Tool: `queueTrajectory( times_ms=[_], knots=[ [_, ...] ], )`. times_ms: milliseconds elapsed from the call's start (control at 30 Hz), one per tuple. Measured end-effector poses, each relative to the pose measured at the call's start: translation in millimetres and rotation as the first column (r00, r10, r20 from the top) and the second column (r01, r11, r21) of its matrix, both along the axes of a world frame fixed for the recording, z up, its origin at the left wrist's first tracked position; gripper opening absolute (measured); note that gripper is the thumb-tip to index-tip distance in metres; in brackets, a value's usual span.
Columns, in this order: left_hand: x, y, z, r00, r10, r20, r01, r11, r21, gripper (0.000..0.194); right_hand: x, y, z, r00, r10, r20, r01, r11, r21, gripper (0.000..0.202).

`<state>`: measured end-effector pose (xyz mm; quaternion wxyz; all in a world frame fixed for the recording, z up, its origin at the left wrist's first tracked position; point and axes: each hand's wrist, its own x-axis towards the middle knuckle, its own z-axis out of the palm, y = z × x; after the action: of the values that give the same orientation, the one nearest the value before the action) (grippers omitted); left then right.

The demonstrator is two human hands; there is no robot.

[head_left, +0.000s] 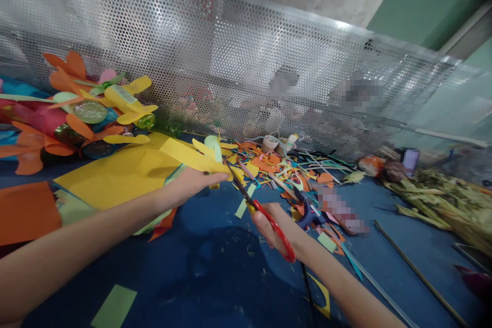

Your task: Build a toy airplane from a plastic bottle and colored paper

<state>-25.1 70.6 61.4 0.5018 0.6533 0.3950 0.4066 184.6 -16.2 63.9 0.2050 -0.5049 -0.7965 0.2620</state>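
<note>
**Yellow paper getting snipped mid-desk**

The yellow paper piece [200, 159] is partly covering the scissors [265, 215] blades. Left hand [192, 182] is pinching the paper; right hand [274, 225] is gripping the red handles, fingers mostly hidden. Scraps [277, 164] are piling behind.

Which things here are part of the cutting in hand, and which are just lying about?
In hand:
left hand holding the yellow paper piece
right hand working the red-handled scissors

Lying about:
paper scraps
paper flowers
yellow sheet
orange sheet
dried leaves
tape roll
</note>
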Motion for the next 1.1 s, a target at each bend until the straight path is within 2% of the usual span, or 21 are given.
queueTrajectory(
  times_ms=[133, 333, 467, 900, 1000, 1100],
  knots=[
    [0, 3, -2.3, 0.999, -0.001, 0.032, 0.001, 1.0, 0.0, 0.038, 0, 1, -0.4, 1.0, -0.014, -0.002, 0.014, 1.0, 0.0, 0.058],
    [2, -1, 7.2, 0.997, -0.022, 0.074, 0.02, 0.999, 0.029, 0.033, 2, 1, -4.6, 1.0, -0.029, -0.011, 0.029, 0.999, -0.022, 0.055],
    [1, -1, 10.8, 0.999, -0.015, 0.039, 0.015, 1.0, 0.016, 0.033, 3, 2, -7.9, 0.999, -0.049, -0.007, 0.049, 0.998, -0.046, 0.054],
    [-2, 2, 12.1, 0.997, -0.011, 0.08, 0.01, 1.0, 0.004, 0.025, 6, 5, -9.1, 0.997, -0.08, 0.005, 0.08, 0.995, -0.053, 0.058],
    [-3, 6, 10.1, 0.996, -0.034, 0.081, 0.034, 0.999, 0.001, 0.018, 8, 7, -9.4, 0.995, -0.096, 0.022, 0.097, 0.994, -0.057, 0.059],
    [-4, 10, 7.1, 0.996, -0.057, 0.062, 0.058, 0.998, -0.02, 0.02, 8, 8, -10.1, 0.995, -0.1, 0.025, 0.101, 0.993, -0.055, 0.06]
  ],
)
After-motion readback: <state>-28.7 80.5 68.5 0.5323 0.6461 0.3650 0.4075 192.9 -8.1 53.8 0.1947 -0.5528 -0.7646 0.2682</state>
